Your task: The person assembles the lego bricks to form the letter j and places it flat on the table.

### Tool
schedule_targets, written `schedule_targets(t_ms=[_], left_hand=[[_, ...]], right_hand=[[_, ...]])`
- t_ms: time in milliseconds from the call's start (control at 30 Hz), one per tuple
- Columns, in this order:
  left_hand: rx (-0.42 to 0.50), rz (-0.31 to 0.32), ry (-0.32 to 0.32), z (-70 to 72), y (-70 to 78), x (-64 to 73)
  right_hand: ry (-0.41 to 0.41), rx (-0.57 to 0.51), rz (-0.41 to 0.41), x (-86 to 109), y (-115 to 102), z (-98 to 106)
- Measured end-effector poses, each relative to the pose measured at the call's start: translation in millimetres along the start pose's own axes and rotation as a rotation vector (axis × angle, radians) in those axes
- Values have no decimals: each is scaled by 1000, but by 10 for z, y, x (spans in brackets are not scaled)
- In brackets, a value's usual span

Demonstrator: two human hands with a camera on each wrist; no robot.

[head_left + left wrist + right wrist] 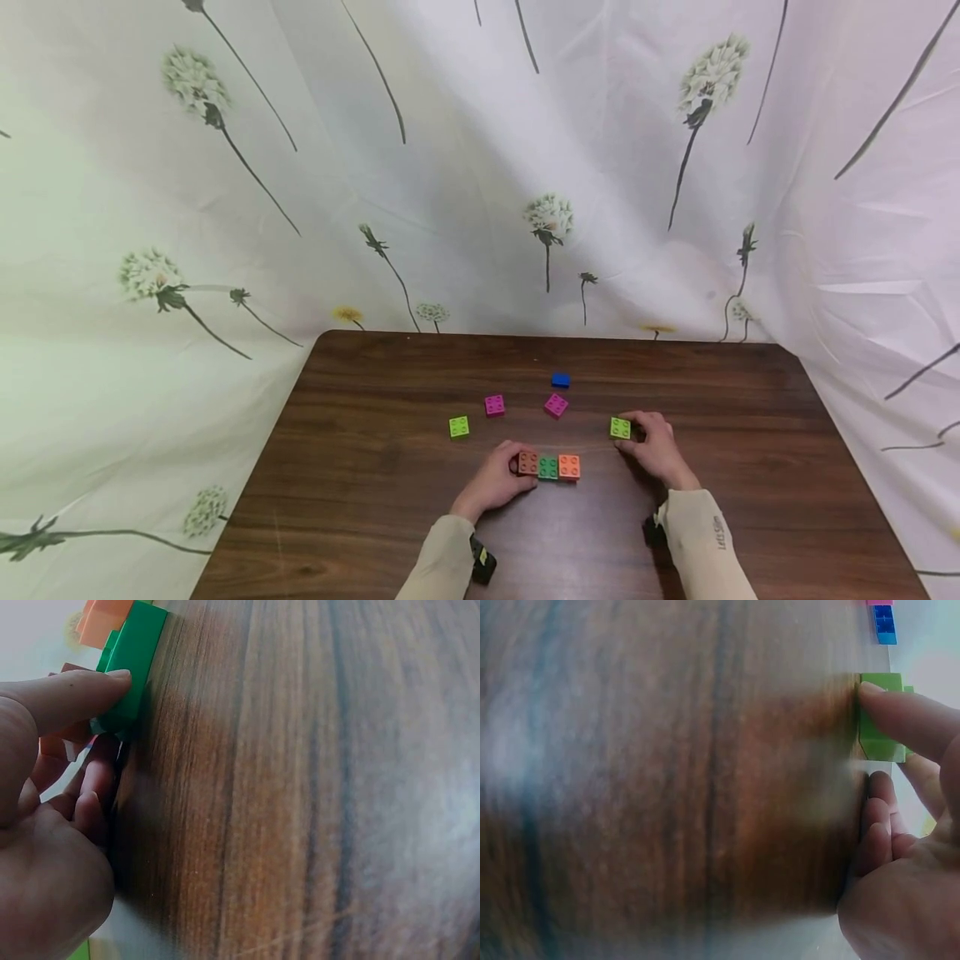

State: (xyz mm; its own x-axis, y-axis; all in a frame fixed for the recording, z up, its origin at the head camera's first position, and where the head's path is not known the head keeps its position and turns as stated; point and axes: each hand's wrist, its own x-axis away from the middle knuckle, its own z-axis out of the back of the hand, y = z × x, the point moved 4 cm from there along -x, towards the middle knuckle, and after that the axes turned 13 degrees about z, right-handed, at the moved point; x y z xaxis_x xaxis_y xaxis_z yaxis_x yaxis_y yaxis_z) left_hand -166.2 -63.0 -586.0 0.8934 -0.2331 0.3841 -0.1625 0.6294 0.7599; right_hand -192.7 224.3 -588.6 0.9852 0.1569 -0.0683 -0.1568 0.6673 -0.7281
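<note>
Near the table's middle, my left hand (497, 477) grips the left end of a joined row of toy building blocks. In the head view the row shows a reddish-brown block (528, 463), a green block (548, 467) and an orange block (569, 467). The left wrist view has the thumb on the side of the long green block (136, 667), with the orange block (106, 621) raised on top. Farther right, my right hand (658, 450) pinches a lime-green block (620, 428) between thumb and fingers, low at the tabletop (667, 780).
Beyond the hands lie another lime-green block (459, 427), two magenta blocks, one on the left (494, 406) and a turned one on the right (556, 406), and a blue block (560, 380). A flower-printed curtain (465, 167) hangs behind the wooden table (360, 500).
</note>
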Motion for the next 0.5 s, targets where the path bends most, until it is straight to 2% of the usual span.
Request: schedule_targets(t_ms=[500], left_hand=[[-15,-1,13,-7,-18,-4]], right_hand=[[16,-15,-24,24,25,-22]])
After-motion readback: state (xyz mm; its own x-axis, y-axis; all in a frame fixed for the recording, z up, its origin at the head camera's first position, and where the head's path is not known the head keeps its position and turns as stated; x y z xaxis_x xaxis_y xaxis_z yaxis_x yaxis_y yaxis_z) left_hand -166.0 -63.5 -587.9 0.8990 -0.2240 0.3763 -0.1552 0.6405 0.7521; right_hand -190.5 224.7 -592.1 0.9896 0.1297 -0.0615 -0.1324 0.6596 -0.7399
